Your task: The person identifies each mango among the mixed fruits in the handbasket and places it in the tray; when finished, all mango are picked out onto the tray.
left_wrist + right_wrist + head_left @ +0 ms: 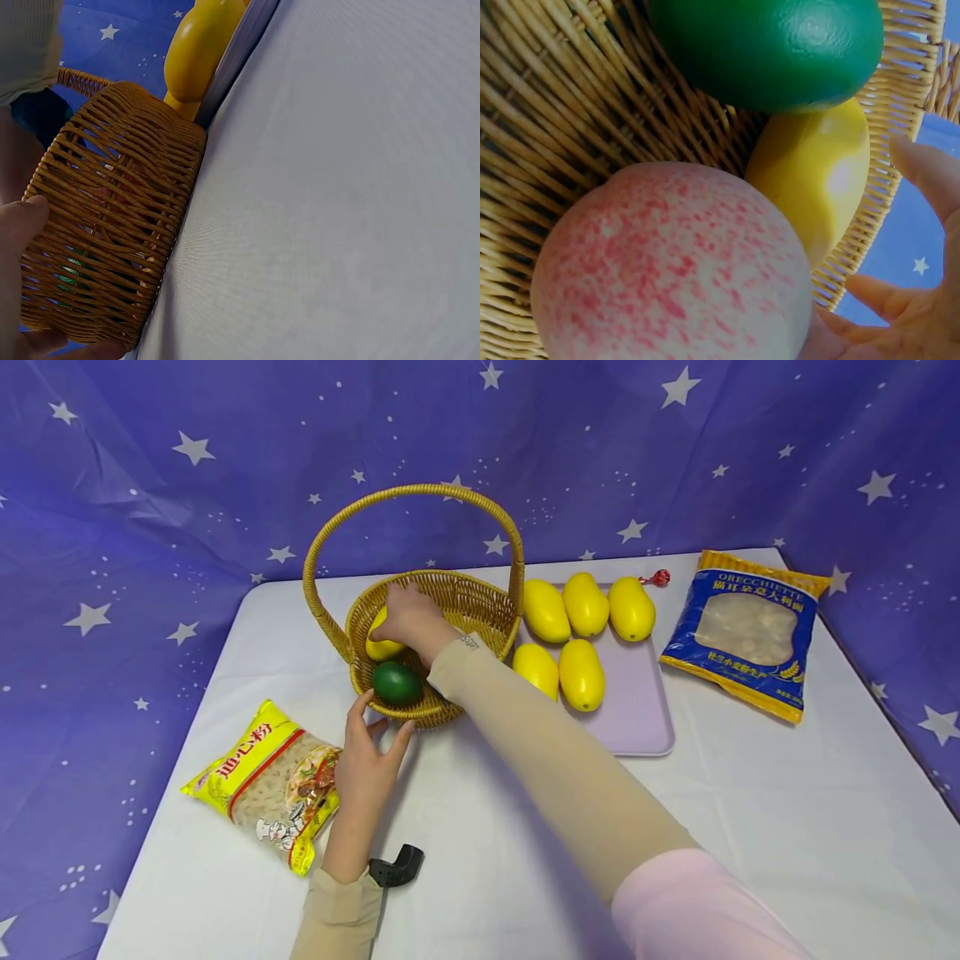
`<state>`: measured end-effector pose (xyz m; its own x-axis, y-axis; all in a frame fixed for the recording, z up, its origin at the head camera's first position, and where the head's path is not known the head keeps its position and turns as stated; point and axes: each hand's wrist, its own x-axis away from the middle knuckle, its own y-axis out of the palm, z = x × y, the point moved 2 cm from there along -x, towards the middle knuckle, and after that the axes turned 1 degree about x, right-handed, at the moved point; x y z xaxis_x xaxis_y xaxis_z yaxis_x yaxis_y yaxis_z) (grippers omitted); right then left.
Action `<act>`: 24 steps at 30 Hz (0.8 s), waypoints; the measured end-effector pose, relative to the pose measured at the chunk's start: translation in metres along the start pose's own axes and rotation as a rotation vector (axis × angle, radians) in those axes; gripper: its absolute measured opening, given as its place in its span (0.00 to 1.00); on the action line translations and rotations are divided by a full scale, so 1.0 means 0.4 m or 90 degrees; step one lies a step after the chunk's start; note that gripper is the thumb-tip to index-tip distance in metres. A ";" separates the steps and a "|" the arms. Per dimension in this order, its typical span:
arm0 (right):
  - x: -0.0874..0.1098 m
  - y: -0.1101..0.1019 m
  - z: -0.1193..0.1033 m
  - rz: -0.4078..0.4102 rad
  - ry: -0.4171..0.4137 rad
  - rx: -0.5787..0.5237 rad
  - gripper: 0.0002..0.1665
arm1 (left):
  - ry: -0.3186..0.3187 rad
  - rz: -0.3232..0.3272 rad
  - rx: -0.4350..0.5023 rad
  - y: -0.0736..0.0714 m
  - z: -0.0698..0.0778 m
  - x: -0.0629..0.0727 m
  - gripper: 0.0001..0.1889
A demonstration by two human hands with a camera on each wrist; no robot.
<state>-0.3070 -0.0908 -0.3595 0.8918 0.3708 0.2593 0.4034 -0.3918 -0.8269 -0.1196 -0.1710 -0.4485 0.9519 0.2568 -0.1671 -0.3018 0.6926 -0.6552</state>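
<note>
A wicker basket [480,597] with a tall arched handle stands on the white table. Against its near outer side rests my left hand [369,768], fingers spread; the left wrist view shows the thumb on the weave. My right hand [414,620] reaches inside, over a yellow mango [381,645] at the left wall. In the right wrist view its fingers spread beside that mango, a gap showing between them. A dark green oval fruit [397,683] lies at the near rim. A pink-speckled peach [675,262] sits in the basket too, hidden from the head view by the right arm.
Several yellow mangoes [582,675] lie on a lilac tray [637,718] right of the basket. A blue orecchiette bag [742,635] is at the far right, a yellow pasta bag [277,785] at left. A red-wrapped lollipop [660,578] lies behind the tray.
</note>
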 end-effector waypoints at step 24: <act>-0.035 0.059 0.010 0.022 0.035 0.070 0.57 | 0.003 0.006 0.001 0.004 -0.001 0.000 0.40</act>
<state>-0.3106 -0.1018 -0.3847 0.9161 0.3104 0.2539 0.3495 -0.3073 -0.8851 -0.1202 -0.1701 -0.4496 0.9492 0.2599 -0.1772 -0.3111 0.6917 -0.6518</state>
